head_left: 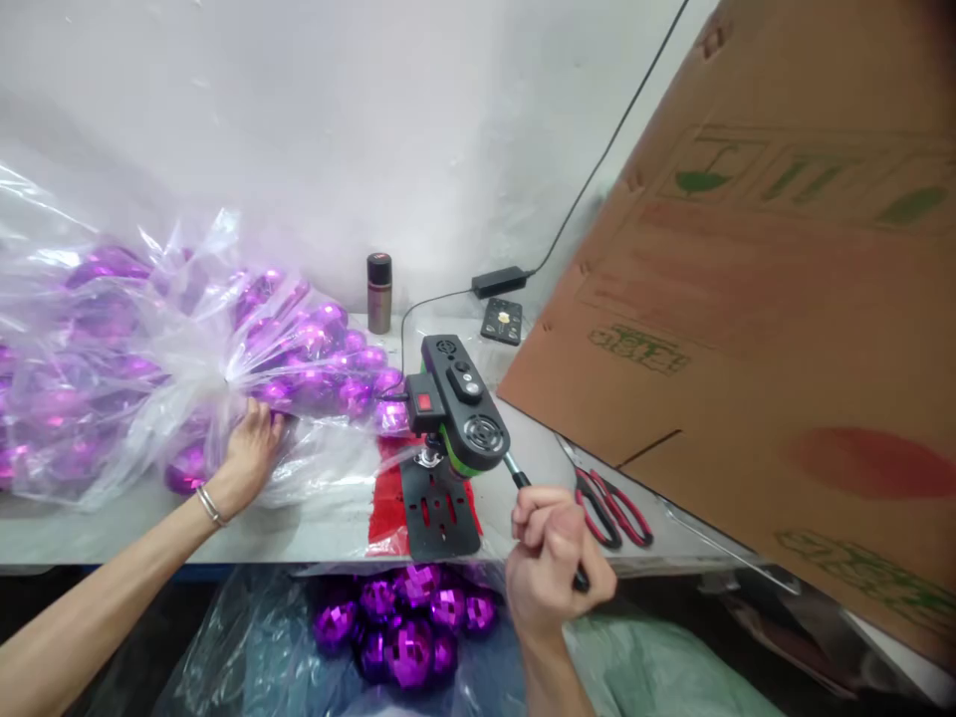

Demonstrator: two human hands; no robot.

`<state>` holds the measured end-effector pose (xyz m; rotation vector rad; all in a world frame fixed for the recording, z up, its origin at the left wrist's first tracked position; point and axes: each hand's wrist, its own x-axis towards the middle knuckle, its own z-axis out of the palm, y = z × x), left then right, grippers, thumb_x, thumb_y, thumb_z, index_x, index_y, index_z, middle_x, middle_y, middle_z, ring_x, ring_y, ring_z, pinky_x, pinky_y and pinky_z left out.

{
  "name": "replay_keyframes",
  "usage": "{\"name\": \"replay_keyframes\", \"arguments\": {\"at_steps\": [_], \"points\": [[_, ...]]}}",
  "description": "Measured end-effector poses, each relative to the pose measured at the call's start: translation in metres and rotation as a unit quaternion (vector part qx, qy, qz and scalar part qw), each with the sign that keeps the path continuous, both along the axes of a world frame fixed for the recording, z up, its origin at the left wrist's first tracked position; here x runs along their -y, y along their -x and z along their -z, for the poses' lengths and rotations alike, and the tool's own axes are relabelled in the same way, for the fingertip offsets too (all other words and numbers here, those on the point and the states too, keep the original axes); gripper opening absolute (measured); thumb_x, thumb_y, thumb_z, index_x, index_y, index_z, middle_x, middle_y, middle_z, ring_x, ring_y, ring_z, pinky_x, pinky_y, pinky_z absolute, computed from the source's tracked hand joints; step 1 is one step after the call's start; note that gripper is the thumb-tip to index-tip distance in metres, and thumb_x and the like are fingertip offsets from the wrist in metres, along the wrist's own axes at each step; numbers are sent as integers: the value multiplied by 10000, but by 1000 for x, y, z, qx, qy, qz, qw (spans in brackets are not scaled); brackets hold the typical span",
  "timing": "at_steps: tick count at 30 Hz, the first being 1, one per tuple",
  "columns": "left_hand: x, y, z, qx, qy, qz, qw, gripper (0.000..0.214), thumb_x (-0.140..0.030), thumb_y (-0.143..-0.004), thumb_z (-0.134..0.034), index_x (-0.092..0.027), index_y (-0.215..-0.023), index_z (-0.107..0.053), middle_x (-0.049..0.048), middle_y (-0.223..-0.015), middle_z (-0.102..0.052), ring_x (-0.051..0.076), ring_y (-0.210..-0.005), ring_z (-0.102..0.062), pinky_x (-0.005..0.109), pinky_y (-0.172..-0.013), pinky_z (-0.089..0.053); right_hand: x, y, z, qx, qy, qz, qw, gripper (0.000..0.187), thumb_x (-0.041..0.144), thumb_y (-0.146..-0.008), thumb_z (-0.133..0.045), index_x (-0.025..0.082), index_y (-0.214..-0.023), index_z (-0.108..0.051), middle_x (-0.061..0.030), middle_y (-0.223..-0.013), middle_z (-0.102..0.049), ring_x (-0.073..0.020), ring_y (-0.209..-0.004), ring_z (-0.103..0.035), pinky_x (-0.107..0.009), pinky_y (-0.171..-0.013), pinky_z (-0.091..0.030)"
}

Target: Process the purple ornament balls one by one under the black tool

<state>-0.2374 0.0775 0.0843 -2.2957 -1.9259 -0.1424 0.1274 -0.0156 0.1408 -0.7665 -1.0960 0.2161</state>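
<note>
My left hand point(250, 448) reaches into a large clear plastic bag point(112, 378) full of shiny purple ornaments point(321, 363) lying on the left of the table; its fingers curl among them and what they grip is hidden. My right hand point(557, 563) is closed in a fist round the black lever handle point(517, 476) of a small black and green press machine point(457, 403). The machine stands on a black perforated base plate point(439, 513) over a red sheet point(388, 493).
Red-handled scissors point(608, 503) lie right of the machine. A big brown cardboard sheet point(762, 299) leans over the table's right side. At the back stand a small spray can point(378, 292), a power adapter point(499, 282) and a black remote-like pad point(502, 321). Purple faceted balls point(407, 622) fill a bag below the table edge.
</note>
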Motion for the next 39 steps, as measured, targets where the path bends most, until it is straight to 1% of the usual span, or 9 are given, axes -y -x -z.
{"name": "replay_keyframes", "arguments": {"at_steps": [5,9,11,13,17,22,26,32,39], "points": [[7,-17,-29,0,5,-5,1000,455,-337,-843,-685,-117,-1241,-703,258,-1145,-766,490,-1224,-677,674,-1102,-481,1,0,1,6,4,-8,1000,451,172,-1104,-514,199,-654,-510,40,-601,-497,-111,-586,-563,-239,-514,-381],[31,-47,-35,316,29,-41,947,789,-628,-757,-789,-160,-1365,-604,207,-1322,-734,431,-1216,-715,590,-1053,-572,-1,0,1,4,-9,-7,1000,448,160,-1097,-516,198,-652,-497,49,-578,-466,-109,-577,-561,-236,-513,-382],[49,-67,-24,536,65,-88,837,902,-655,-678,-862,-188,-1399,-590,171,-1363,-733,392,-1222,-731,521,-1031,-608,-3,0,1,9,-22,-6,1000,452,156,-1093,-521,198,-644,-483,55,-564,-442,-106,-571,-554,-233,-513,-387],[69,-88,-7,708,127,-130,682,861,-630,-673,-903,-198,-1367,-633,139,-1282,-780,355,-1152,-768,441,-931,-648,-4,0,1,13,-26,-9,1000,459,157,-1093,-519,198,-639,-473,57,-559,-429,-102,-565,-545,-232,-516,-393],[104,-127,26,873,220,-141,412,567,-523,-815,-883,-152,-1218,-738,135,-1162,-836,285,-1000,-805,345,-793,-655,-3,0,-4,13,-27,-5,1000,460,153,-1095,-521,197,-639,-476,57,-560,-427,-100,-568,-545,-227,-506,-382],[115,-155,35,914,295,-110,256,529,-540,-832,-901,-131,-1145,-783,156,-1154,-853,325,-1026,-827,369,-799,-679,-2,0,-23,6,9,-15,1000,453,144,-1101,-532,195,-652,-492,50,-596,-477,-92,-575,-545,-227,-515,-390],[113,-165,39,918,304,-123,224,547,-522,-803,-947,-137,-1155,-783,153,-1170,-852,330,-1030,-834,332,-750,-676,-4,0,-35,9,18,-20,1000,465,161,-1105,-543,197,-645,-487,47,-599,-492,-92,-565,-540,-238,-522,-385],[112,-172,56,908,244,-183,287,396,-328,-832,-935,-148,-1143,-767,122,-1053,-867,281,-935,-842,277,-684,-660,-2,0,-32,10,12,-25,1000,447,139,-1103,-525,201,-662,-480,53,-601,-467,-97,-571,-539,-245,-542,-395],[102,-169,46,901,273,-159,297,446,-462,-877,-864,-150,-1175,-750,149,-1143,-856,307,-1021,-843,365,-850,-697,1,-2,-30,20,20,-32,999,436,122,-1101,-504,207,-674,-481,49,-611,-465,-106,-576,-543,-254,-545,-405]]}}
